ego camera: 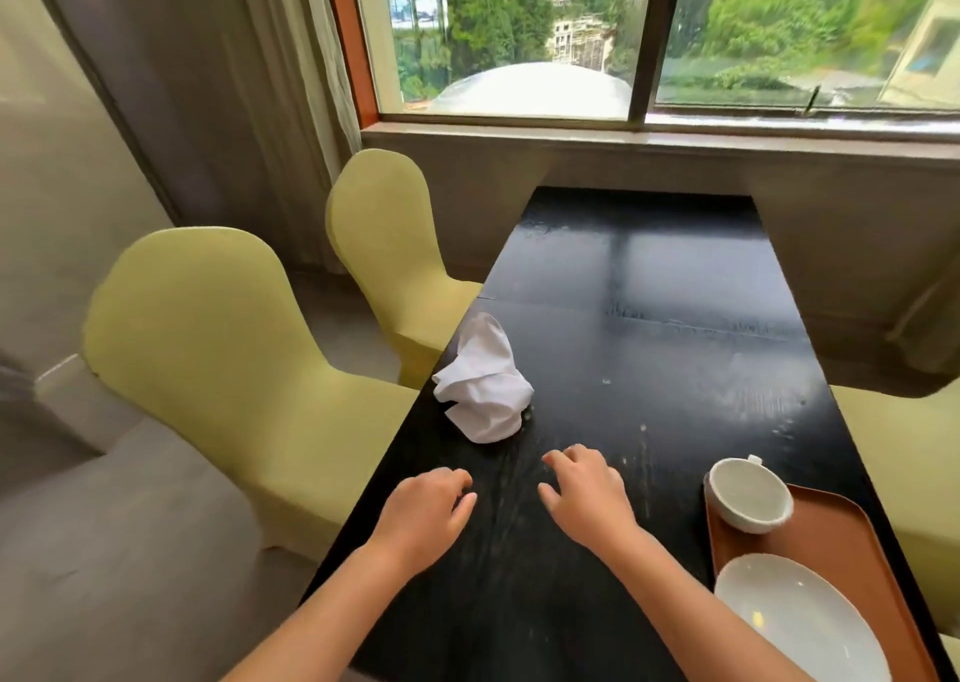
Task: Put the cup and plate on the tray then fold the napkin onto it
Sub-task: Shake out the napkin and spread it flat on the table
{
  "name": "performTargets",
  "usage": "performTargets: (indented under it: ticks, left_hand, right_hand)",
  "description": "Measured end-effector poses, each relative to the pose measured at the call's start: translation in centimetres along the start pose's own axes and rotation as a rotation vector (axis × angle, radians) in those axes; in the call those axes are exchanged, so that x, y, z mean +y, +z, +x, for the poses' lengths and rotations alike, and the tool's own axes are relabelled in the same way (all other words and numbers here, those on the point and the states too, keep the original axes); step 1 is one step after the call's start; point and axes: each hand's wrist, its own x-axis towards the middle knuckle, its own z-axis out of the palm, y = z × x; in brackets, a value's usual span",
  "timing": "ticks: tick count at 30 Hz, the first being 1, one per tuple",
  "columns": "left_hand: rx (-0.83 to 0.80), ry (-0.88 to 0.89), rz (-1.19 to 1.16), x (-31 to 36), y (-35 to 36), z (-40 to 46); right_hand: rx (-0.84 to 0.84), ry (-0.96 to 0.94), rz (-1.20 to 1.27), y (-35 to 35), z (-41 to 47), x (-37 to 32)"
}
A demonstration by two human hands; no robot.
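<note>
A crumpled white napkin (483,385) lies on the black table (649,317) near its left edge. On the right, a brown tray (852,546) holds a white cup (748,494) at its far corner and a white plate (800,624) nearer me. My left hand (423,512) and my right hand (584,489) hover side by side over the table, just short of the napkin. Both hands are empty, with fingers loosely curled and apart.
Two yellow-green chairs (218,369) stand along the table's left side, and another chair (914,452) is at the right. A window sill (675,135) and wall close off the table's far end. A curtain (249,83) hangs at the left.
</note>
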Motion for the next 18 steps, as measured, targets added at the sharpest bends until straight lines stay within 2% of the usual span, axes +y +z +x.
performTargets:
  ticks: [5,9,14,18]
  left_hand:
    - [0.041,0.003,-0.017,-6.1,-3.8,2.8]
    - [0.024,-0.012,-0.055,-8.9,-4.3,7.5]
    - [0.008,-0.132,-0.136,-11.5,-2.0,13.9]
    - [-0.045,-0.194,-0.086,-14.0,1.3,18.8]
  right_hand:
    - [0.078,0.054,-0.001,-0.5,3.8,-4.8]
    - [0.073,0.098,0.002,-0.4,8.0,-5.8]
    - [0.031,0.094,0.001,1.3,15.0,-4.6]
    - [-0.004,0.043,-0.03,4.3,21.5,-3.4]
